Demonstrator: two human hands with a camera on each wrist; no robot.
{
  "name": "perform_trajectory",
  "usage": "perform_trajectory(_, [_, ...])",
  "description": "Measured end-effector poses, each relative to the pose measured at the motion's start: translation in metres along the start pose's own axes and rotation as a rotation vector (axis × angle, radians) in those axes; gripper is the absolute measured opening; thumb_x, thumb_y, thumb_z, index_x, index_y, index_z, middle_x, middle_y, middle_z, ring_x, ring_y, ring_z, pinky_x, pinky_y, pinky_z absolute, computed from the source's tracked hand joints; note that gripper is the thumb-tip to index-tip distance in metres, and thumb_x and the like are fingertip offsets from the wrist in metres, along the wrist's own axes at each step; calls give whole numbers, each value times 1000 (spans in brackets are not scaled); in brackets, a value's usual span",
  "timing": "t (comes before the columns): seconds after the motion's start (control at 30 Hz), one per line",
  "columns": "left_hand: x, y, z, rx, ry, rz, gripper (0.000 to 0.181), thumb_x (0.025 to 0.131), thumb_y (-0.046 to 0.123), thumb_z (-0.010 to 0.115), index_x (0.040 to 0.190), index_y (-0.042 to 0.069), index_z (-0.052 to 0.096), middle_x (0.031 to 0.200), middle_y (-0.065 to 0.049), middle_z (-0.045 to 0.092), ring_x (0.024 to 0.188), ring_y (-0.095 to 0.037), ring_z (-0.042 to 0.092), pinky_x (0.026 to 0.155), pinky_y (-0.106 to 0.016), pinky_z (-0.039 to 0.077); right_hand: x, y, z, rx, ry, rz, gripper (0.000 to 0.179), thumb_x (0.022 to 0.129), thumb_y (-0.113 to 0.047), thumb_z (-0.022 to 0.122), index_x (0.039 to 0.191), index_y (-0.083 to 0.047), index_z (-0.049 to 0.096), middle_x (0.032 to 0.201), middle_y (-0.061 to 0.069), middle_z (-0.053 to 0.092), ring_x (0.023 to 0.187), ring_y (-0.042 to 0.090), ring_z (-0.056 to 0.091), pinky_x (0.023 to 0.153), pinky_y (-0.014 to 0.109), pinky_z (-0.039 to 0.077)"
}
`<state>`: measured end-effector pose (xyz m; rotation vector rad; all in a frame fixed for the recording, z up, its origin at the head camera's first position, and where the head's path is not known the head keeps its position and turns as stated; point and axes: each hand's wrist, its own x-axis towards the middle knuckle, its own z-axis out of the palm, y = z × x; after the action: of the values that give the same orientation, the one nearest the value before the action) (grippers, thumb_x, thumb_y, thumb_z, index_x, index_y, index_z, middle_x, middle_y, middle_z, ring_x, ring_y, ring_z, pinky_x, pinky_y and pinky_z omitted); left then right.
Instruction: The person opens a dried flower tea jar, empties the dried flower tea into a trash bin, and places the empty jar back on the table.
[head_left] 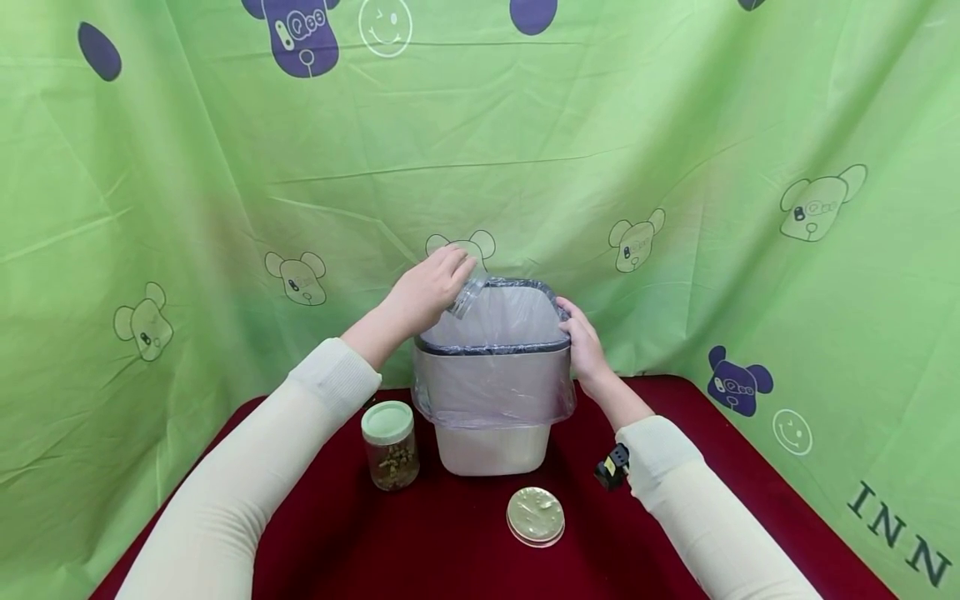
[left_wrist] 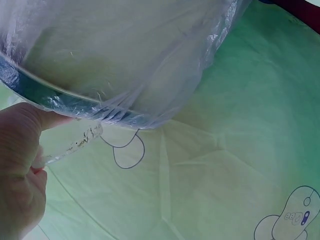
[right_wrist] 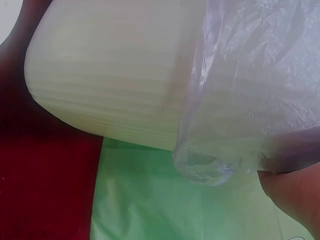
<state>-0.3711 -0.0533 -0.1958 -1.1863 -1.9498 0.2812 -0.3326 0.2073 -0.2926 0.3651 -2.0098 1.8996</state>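
Two hands, head view: the left hand has its fingers clamped round a clear jar, while the right hand holds the bin's rim on the other side, fingers curled over the edge.
Clear jar, same view: tilted, at the left part of the bin's opening.
Bin, same view: pale bin upright on the red-covered worktop, a see-through liner folded down outside its dark rim.
Beside the bin: a jar with a green lid stands to its left, dry pieces inside; a round gold-coloured lid lies in front.
Backdrop: green printed cloth.
Left wrist view: the hand pinches the clear jar, whose visible edge carries dark flecks, close to the lined rim.
Right wrist view: the hand shows at the edge beside the liner; its fingertips are hidden, so their exact hold I cannot tell here.
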Motion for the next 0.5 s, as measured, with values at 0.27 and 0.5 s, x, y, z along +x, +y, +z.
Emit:
perform_trajectory(0.27, [3,1,-2,52,-29,29,58,71,-27,50,128,-13,47,125,-29,50,123,-41,45,113,-40,27,0,-1,0,-11,2,-4,59,91,-7,31,149,2,30,155,19,27,139,30,27,113,40,21])
perform_trajectory(0.5, [5,1,-3,77,-43,57,54,75,-25,51,128,-14,48,126,-29,49,124,-41,45,113,-41,27,0,-2,1,4,6,4,58,91,-6,31,149,2,30,155,18,27,139,29,27,114,38,20])
